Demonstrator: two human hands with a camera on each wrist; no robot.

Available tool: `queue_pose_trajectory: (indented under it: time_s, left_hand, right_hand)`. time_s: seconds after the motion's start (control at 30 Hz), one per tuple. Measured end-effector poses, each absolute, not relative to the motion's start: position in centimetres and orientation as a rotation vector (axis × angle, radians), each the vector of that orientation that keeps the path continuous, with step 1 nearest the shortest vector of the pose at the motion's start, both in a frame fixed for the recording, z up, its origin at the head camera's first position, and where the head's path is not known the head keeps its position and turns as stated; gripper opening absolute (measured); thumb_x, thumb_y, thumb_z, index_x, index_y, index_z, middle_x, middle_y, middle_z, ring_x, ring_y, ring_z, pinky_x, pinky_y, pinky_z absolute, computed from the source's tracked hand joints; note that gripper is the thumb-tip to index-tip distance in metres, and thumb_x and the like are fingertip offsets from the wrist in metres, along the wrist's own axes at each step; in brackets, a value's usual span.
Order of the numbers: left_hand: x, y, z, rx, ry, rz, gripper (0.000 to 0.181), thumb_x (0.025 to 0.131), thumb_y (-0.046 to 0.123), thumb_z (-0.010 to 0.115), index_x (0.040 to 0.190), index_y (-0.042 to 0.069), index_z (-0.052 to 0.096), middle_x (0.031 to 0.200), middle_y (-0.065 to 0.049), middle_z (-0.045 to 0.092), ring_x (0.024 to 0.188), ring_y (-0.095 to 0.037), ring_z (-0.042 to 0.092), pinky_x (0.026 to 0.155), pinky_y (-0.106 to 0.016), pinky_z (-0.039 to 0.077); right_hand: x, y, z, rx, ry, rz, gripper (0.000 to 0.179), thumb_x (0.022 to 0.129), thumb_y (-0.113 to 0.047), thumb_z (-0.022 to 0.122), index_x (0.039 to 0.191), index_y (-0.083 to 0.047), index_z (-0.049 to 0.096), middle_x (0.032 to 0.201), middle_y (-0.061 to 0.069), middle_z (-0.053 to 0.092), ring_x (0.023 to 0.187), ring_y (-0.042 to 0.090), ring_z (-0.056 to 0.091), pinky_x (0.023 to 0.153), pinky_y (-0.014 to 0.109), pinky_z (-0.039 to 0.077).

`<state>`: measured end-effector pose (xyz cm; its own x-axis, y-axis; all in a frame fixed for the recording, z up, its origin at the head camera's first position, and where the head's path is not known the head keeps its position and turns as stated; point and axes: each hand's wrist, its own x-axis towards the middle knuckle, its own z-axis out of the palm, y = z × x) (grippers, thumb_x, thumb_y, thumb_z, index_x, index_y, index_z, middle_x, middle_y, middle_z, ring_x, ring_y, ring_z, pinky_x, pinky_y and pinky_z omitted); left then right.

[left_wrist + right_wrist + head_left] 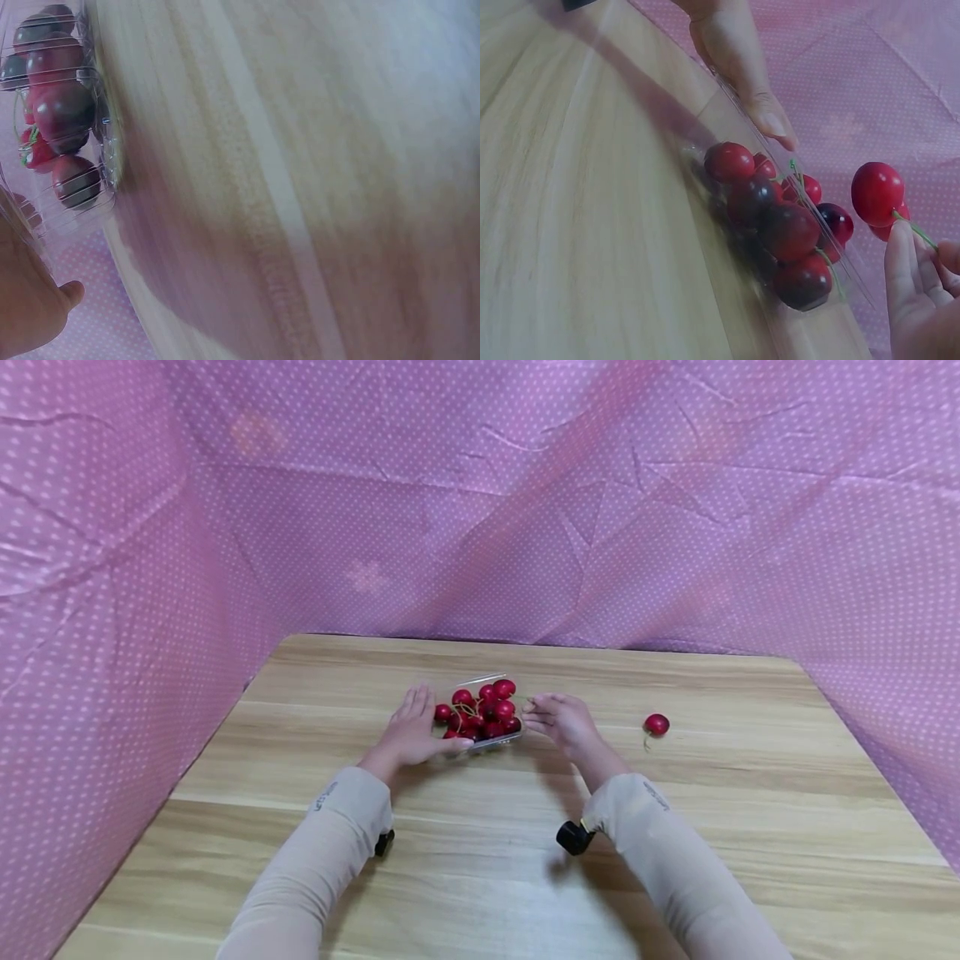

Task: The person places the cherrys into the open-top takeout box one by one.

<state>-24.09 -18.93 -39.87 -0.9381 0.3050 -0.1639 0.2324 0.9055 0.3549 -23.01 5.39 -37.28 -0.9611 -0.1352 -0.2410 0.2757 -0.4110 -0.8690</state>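
Observation:
A clear plastic box point(497, 742) full of red cherries point(476, 714) with green stems is on the wooden table. My left hand point(412, 732) rests against the box's left side, fingers extended and thumb at the near rim. In the right wrist view that thumb lies over the rim. My right hand point(562, 720) is at the box's right side. It pinches the green stem point(919, 231) of a cherry point(877, 193) between thumb and fingers. This cherry is raised above the rim, and another red one shows partly behind it.
A single cherry point(656, 724) with a stem lies on the wooden table point(480, 860), to the right of my right hand. Pink dotted cloth point(480, 527) hangs around the table's back and sides. A black wrist camera point(574, 837) sits under my right cuff.

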Motion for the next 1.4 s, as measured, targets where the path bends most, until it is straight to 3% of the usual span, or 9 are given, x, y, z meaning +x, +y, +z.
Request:
queue_pose_trajectory:
  time_s: [0.27, 0.7, 0.93, 1.17, 1.4]
  left_hand:
    - [-23.9, -18.8, -39.7, 0.395, 2.845, 0.505, 0.117, 0.060, 0.082, 0.036, 0.138, 0.002, 0.000, 0.142, -0.008, -0.014, 0.128, -0.026, -0.012, 0.102, -0.042, 0.001]
    - [-24.0, -18.8, -39.9, 0.400, 2.861, 0.499, 0.117, 0.060, 0.082, 0.036, 0.137, 0.001, 0.002, 0.143, -0.011, -0.010, 0.128, -0.028, -0.011, 0.102, -0.044, 0.003]
    - [-24.1, -18.7, -39.9, 0.372, 2.848, 0.494, 0.118, 0.059, 0.082, 0.035, 0.138, 0.003, -0.001, 0.142, -0.007, -0.015, 0.128, -0.024, -0.014, 0.102, -0.042, 0.002]
    - [-24.2, -18.6, -39.9, 0.377, 2.860, 0.476, 0.117, 0.060, 0.082, 0.035, 0.138, 0.001, 0.002, 0.143, -0.011, -0.010, 0.128, -0.027, -0.011, 0.102, -0.044, 0.004]
    - [-24.4, -18.6, -40.0, 0.373, 2.858, 0.479, 0.118, 0.058, 0.083, 0.035, 0.138, 0.002, 0.001, 0.143, -0.009, -0.012, 0.127, -0.023, -0.016, 0.102, -0.043, 0.002]
  right_hand:
    - [-23.6, 4.4, -37.5, 0.137, 1.555, -2.428, 0.011, 0.088, 0.003, 0.042, 0.095, 0.011, 0.046, 0.071, 0.007, 0.061, 0.068, 0.019, 0.060, 0.074, 0.033, 0.048]
    - [-24.2, 2.5, -38.1, 0.002, 1.627, -2.371, 0.019, 0.089, 0.003, 0.040, 0.099, 0.019, 0.043, 0.069, 0.009, 0.060, 0.063, 0.016, 0.060, 0.068, 0.031, 0.050]
    - [-24.7, 1.8, -38.3, 0.021, 1.663, -2.315, 0.017, 0.089, 0.002, 0.041, 0.098, 0.015, 0.046, 0.068, 0.008, 0.059, 0.061, 0.015, 0.060, 0.067, 0.030, 0.051]
    - [-24.9, 1.1, -38.2, -0.015, 1.775, -2.221, 0.022, 0.089, 0.000, 0.043, 0.101, 0.018, 0.046, 0.074, 0.013, 0.059, 0.061, 0.016, 0.060, 0.068, 0.032, 0.050]
    - [-25.8, 0.7, -39.6, -0.101, 1.851, -2.132, 0.019, 0.087, 0.000, 0.046, 0.098, 0.015, 0.052, 0.072, 0.011, 0.060, 0.060, 0.015, 0.060, 0.061, 0.028, 0.051]
